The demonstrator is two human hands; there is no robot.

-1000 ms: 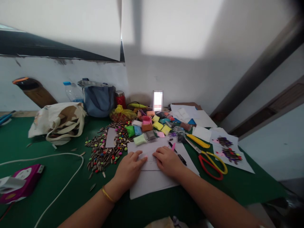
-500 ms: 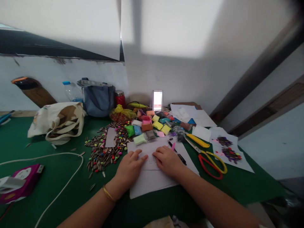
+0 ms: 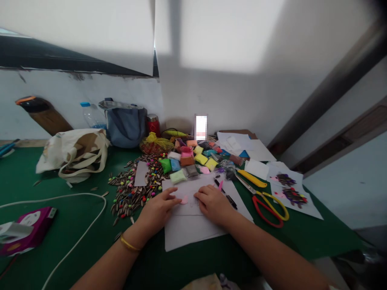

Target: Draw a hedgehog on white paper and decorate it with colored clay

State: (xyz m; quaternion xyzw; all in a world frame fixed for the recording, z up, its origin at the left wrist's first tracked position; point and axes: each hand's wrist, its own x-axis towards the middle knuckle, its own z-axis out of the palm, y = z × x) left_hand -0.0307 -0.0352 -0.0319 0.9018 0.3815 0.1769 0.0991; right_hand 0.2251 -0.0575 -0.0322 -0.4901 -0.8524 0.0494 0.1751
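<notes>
White paper (image 3: 187, 231) lies in front of me, with faint drawn lines between my hands. On it, by the fingertips of my left hand (image 3: 159, 209), sits a small flat pink piece (image 3: 184, 199) that looks like modelling clay. The fingers of this hand are stretched out and slightly apart, and its wrist wears a gold bangle (image 3: 129, 243). My right hand (image 3: 214, 204) rests flat on the sheet, fingers extended over its middle. Just beyond it lie a black pen (image 3: 231, 201) and a pink tool (image 3: 220, 185).
Sunflower seeds mixed with coloured balls (image 3: 127, 197) spread at left. Behind the paper are packets of coloured clay (image 3: 187, 161). Scissors (image 3: 269, 205), a yellow cutter (image 3: 252, 179) and a decorated sheet (image 3: 310, 207) lie right. A white cable (image 3: 102, 209) crosses the left side.
My left hand has shifted left and back, uncovering the pink piece on the paper. My right hand stays in place.
</notes>
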